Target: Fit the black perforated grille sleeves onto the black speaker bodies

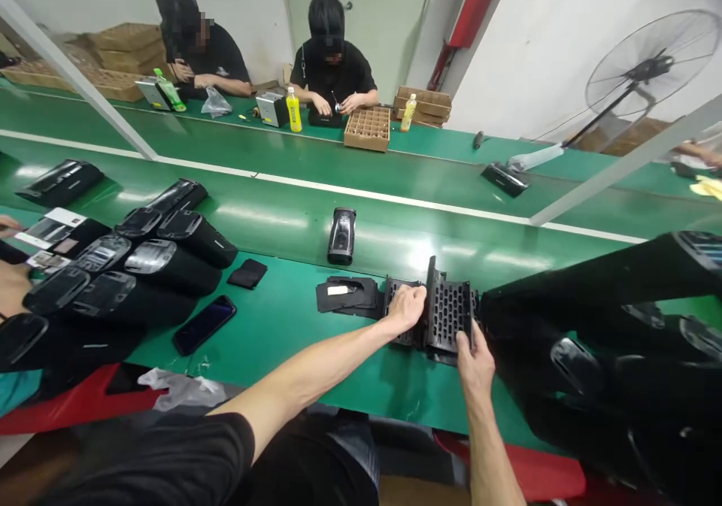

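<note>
My right hand (pixel 474 352) grips the right edge of a black perforated plastic housing (pixel 450 310), thumb in front and fingers behind. The housing is tilted up above the green bench. My left hand (pixel 407 307) is closed at its left side, over a second black perforated part (pixel 401 336); what its fingers hold, if anything, is hidden. Left of this hand lie flat black sheets (pixel 366 295), stacked, with a small white piece (pixel 338 290) on top.
Black speaker-like casings (pixel 163 265) crowd the left, beside a phone (pixel 204 325) and a folded black cloth-like piece (pixel 247 274). More black casings (pixel 587 295) pile up at right. One black unit (pixel 341 237) stands on the conveyor (pixel 271 224). Two people work across it.
</note>
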A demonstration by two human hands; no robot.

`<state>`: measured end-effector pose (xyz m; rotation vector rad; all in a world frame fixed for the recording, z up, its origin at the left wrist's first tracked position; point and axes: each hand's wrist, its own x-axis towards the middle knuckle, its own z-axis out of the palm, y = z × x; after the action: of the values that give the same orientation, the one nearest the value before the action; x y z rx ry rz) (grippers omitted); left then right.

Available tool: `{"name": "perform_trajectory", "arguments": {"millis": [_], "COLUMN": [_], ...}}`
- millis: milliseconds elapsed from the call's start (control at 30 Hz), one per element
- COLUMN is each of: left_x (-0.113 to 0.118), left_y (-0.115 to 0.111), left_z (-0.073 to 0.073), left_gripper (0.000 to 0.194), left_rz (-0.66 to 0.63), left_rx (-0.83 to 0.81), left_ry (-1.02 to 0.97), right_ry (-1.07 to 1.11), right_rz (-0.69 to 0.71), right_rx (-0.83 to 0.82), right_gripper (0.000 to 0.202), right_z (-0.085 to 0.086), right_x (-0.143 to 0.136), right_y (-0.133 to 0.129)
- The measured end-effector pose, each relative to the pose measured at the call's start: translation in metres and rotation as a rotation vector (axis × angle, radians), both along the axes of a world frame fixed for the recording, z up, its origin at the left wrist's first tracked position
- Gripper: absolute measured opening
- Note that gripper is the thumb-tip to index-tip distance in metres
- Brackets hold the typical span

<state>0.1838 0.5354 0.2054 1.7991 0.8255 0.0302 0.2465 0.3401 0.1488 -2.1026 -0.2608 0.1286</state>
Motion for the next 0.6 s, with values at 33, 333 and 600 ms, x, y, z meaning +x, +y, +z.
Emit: {"name": "perform_trajectory", "arguments": {"millis": [33,333,600], "left_x": [0.001,0.007,-0.023], "left_y": [0.003,-0.001,0.005], "left_z": [-0.004,-0.002,-0.003], "left_gripper": [0.055,0.026,0.037], "left_rz": [0.003,-0.02,-0.052], "left_rx": [0.008,0.221,-0.167], "left_ry": [0.023,0.194,0.033], "right_ry": [-0.036,-0.29,0.015], "right_rz": [0.016,0.033,-0.169], "right_rx": [-0.031,-0.095,0.095], "right_gripper": [0.077,0.073,0.069], "right_z": [-0.004,0.0,0.051], "right_x": [0.0,-0.009,-0.004], "right_y": [0.003,0.004,-0.022]}}
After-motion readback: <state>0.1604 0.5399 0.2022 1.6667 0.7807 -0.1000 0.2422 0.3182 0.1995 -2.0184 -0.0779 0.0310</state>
